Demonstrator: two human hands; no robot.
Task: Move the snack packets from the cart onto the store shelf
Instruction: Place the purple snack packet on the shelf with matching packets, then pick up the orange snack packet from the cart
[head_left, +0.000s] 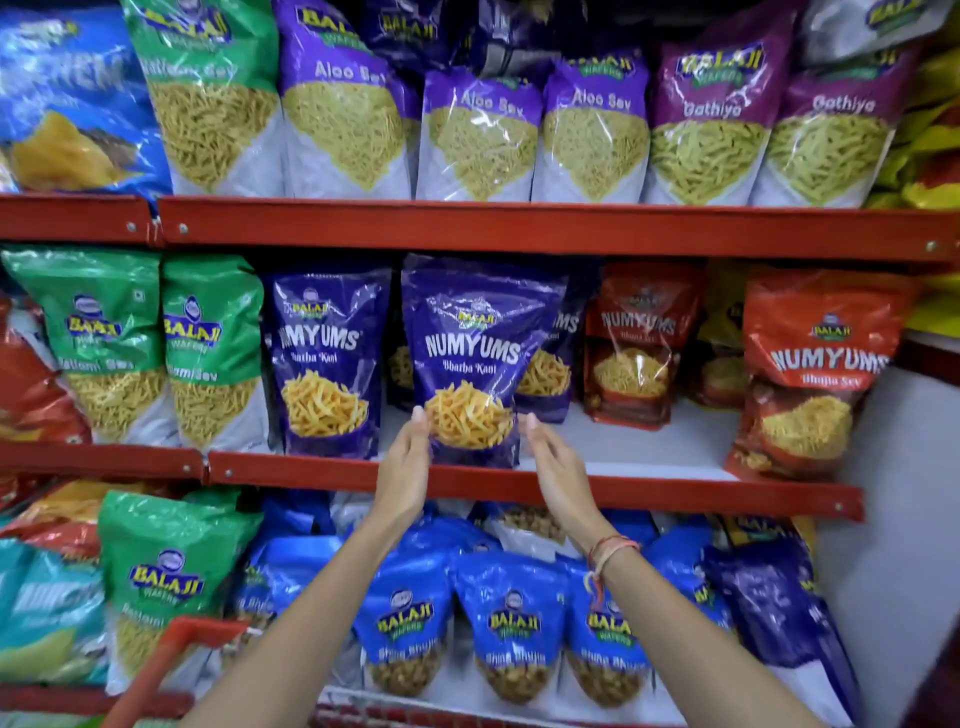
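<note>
A purple Numyums Bhatha Kani packet (470, 358) stands upright at the front of the middle red shelf (519, 480). My left hand (404, 467) touches its lower left edge with the fingertips. My right hand (558, 467) is just off its lower right edge, fingers straight and apart, palm facing the packet. Neither hand wraps around it. A second purple Numyums packet (324, 358) stands to its left, and another sits partly hidden behind it on the right. The red cart rim (171, 660) shows at the bottom left.
Red Numyums packets (810, 384) stand at the right of the middle shelf, with bare white shelf floor (639, 441) between them and the purple ones. Green Balaji packets (208, 353) fill the left. The upper shelf holds Aloo Sev and Gathiya bags; blue Balaji packets (511, 629) line the lower shelf.
</note>
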